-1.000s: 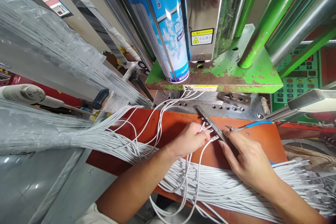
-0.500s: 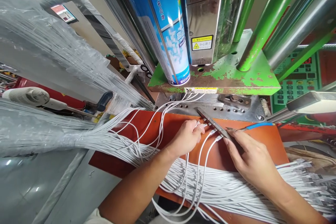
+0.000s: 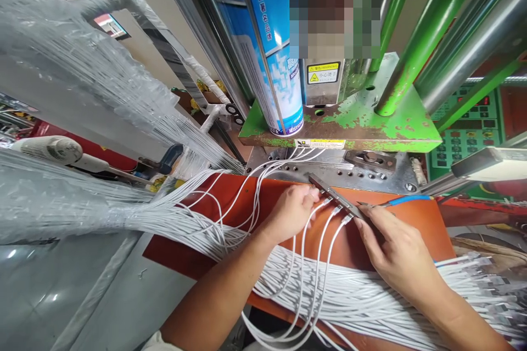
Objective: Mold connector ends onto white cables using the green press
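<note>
In my right hand [image 3: 397, 236] is the lower right end of a dark metal bar [image 3: 335, 196], pinched between thumb and fingers and tilted over the orange board [image 3: 263, 203]. Blue-handled pliers [image 3: 405, 198] lie by my right fingertips. Several white cables [image 3: 319, 263] have clear plugs seated along the bar's near edge. My left hand [image 3: 290, 214] is closed near the bar's upper left end, with fingers pinched round a white cable whose end is mostly hidden by the fingers. Below both hands a thick bundle of white cables [image 3: 349, 299] crosses the board.
A green machine plate [image 3: 349, 126] carries a blue spray can [image 3: 267, 55]. Beneath it, cables enter above a steel base [image 3: 321, 167]. Plastic-wrapped cable bundles [image 3: 82, 71] hang at left. A lamp head [image 3: 489, 164] and a green control panel [image 3: 469, 142] are at right.
A third cable plug now shows seated in the bar, clear of my left fingers. My left hand has shifted slightly toward the bar's upper end. My right hand keeps its hold.
</note>
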A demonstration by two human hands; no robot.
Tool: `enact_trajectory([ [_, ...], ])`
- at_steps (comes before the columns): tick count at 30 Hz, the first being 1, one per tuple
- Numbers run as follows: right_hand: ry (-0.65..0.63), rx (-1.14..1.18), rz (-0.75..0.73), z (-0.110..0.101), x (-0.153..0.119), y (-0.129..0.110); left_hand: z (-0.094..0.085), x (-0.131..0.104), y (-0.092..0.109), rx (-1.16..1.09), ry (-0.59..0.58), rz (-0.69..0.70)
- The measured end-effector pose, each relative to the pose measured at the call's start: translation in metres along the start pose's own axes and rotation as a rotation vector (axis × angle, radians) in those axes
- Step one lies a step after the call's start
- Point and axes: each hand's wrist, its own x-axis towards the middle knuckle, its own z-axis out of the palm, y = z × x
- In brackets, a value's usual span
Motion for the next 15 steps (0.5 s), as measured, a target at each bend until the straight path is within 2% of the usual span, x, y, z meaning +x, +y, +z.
enact_trajectory([
  [2, 0.001, -0.008, 0.016, 0.000, 0.000, 0.000, -0.008, 0.002, -0.001, 0.045, 0.170, 0.088],
  [3, -0.001, -0.008, 0.019, 0.000, 0.000, 0.001, -0.010, 0.002, -0.002, 0.013, 0.187, 0.099],
  [6, -0.008, -0.003, 0.019, -0.001, 0.000, 0.001, -0.009, 0.002, -0.002, -0.160, 0.042, -0.002],
  [8, -0.007, 0.007, 0.008, -0.002, 0.000, 0.001, -0.005, 0.001, 0.000, -0.178, -0.028, -0.073],
  [12, -0.014, 0.029, -0.038, -0.001, -0.001, 0.000, 0.000, 0.004, 0.001, -0.074, -0.070, -0.111],
  [15, -0.037, 0.040, -0.083, -0.001, 0.000, -0.001, -0.002, 0.008, 0.001, 0.029, -0.058, -0.070],
])
